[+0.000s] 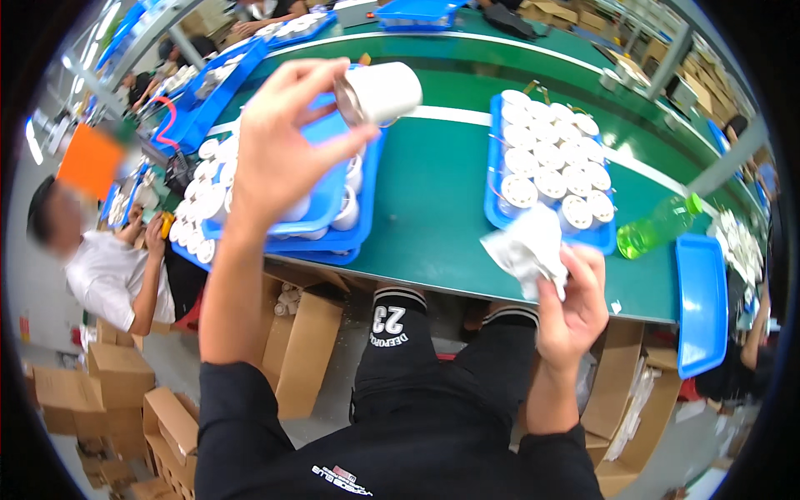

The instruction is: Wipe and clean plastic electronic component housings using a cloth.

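My left hand point(287, 133) is raised over the blue trays at the left, its thumb and fingers closed round one end of a white cylindrical housing point(387, 92). The housing lies tilted on its side in the air. My right hand point(575, 304) pinches a crumpled white cloth point(532, 250) in front of the right-hand tray. Several white round housings point(550, 154) with thin wires fill that blue tray point(493, 200). Beneath my left hand, stacked blue trays point(362, 237) hold more white cylinders point(346, 208), partly hidden by the hand and forearm.
A green bottle point(658, 227) lies at the right of the green table point(425, 225). Beyond it a blue tray point(702, 304) hangs at the table's edge. Cardboard boxes point(304, 350) stand under the table. A co-worker point(117, 275) in a white shirt sits at the left.
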A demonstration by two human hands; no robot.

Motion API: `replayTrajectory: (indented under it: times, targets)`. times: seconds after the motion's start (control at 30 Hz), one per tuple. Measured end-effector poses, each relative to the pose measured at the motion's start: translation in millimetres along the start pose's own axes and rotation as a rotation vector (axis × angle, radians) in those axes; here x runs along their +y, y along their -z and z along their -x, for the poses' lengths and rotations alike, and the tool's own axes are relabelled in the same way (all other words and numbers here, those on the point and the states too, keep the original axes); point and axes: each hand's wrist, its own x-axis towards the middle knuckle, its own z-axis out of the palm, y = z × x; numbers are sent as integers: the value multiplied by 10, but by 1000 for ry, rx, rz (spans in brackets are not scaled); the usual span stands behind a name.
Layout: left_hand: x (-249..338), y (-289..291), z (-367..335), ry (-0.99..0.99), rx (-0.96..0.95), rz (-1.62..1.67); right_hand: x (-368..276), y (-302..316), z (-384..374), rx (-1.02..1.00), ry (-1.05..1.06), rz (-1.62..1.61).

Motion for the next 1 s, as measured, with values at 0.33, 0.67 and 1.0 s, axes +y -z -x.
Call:
replayTrajectory:
  times: [0.33,0.67,1.0]
  targets:
    - [577,-1029,816,-138,318,-51,-160,-474,-258,51,374,212]
    - [632,-1289,1242,69,222,171,34,-360,240,266,-19,24]
    - [708,-1313,1448,345,89,903,220,-335,464,123,-588,-759]
